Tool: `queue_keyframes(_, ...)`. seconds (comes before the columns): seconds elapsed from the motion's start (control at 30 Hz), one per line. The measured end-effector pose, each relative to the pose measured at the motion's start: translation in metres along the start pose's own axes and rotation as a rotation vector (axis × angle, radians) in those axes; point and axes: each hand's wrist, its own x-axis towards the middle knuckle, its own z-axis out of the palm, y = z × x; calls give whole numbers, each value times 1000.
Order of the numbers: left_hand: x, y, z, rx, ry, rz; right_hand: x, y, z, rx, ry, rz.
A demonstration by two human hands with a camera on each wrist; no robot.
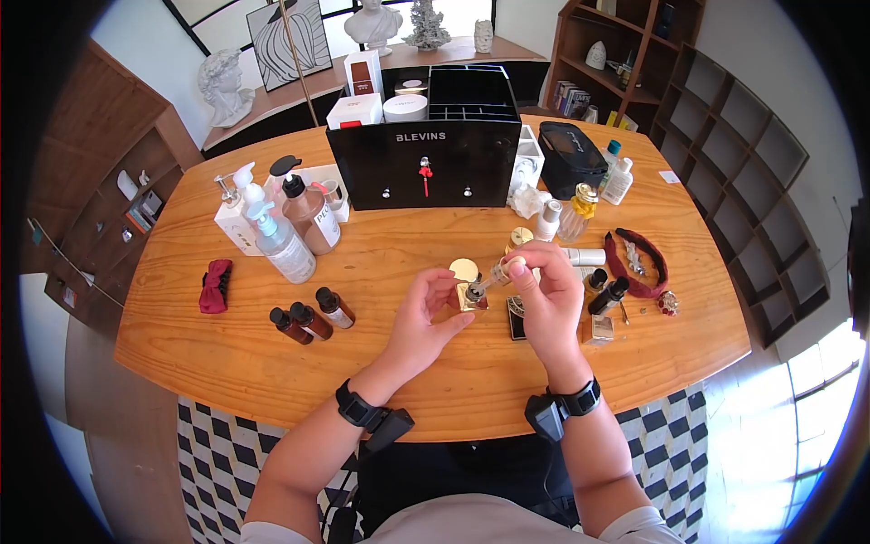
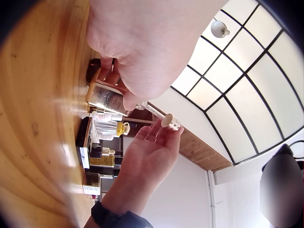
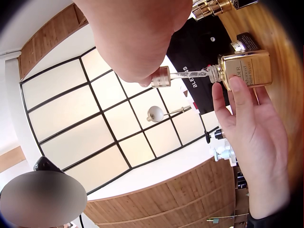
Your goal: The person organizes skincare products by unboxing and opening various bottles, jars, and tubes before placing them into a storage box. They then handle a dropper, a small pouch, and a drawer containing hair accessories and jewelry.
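Note:
My left hand (image 1: 424,315) holds a square gold glass bottle (image 3: 254,69) with dark lettering upright near the tabletop, thumb on one side and fingers on the other. Between thumb and fingers, my right hand (image 1: 555,295) pinches the pale gold cap (image 3: 161,77) of a dropper. Its clear glass tube (image 3: 187,74) slants down to the bottle's open neck (image 3: 214,73), the tip at the mouth. Just beyond the bottle is a round gold lid (image 1: 464,269). A small black case (image 1: 517,319) with a gold edge lies between the hands, beside the right one.
Several small brown bottles (image 1: 310,319) and a red bow clip (image 1: 215,286) sit on the left, with pump bottles (image 1: 288,249) behind. A black organizer (image 1: 421,168) stands at the back. Toward the right are a perfume bottle (image 1: 577,218), dark-capped bottles (image 1: 608,296) and a red headband (image 1: 654,263).

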Motion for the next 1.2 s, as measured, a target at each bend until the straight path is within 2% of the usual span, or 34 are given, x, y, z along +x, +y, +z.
queue_keyframes(0.1, 0, 0, 0, 15, 6, 9, -2, 5, 0, 9, -20, 18)
queue_keyframes(0.2, -1, -1, 0, 38, 18, 21, -3, 7, 3, -110, -64, 4)
queue_keyframes(0.4, -1, 2, 0, 5, 1, 34, -8, 6, 11, -180, -167, 148)
queue_keyframes(0.5, -2, 4, -2, -5, 5, 37, -9, 4, 12, -45, -145, 318)
queue_keyframes(0.7, -1, 4, -2, -28, 1, 44, -9, 19, 9, -38, -181, 342)
queue_keyframes(0.9, 0, 7, -1, -35, 9, 5, -6, 3, 13, 16, -121, 525)
queue_keyframes(1.0, 0, 4, -2, -43, 10, 16, -6, 9, 8, -144, -185, 413)
queue_keyframes(1.1, 0, 4, -2, -25, 6, 25, -6, 9, 8, -147, -172, 377)
queue_keyframes(1.2, 1, 3, -3, 2, 1, 30, -6, 18, 5, -12, -62, 315)
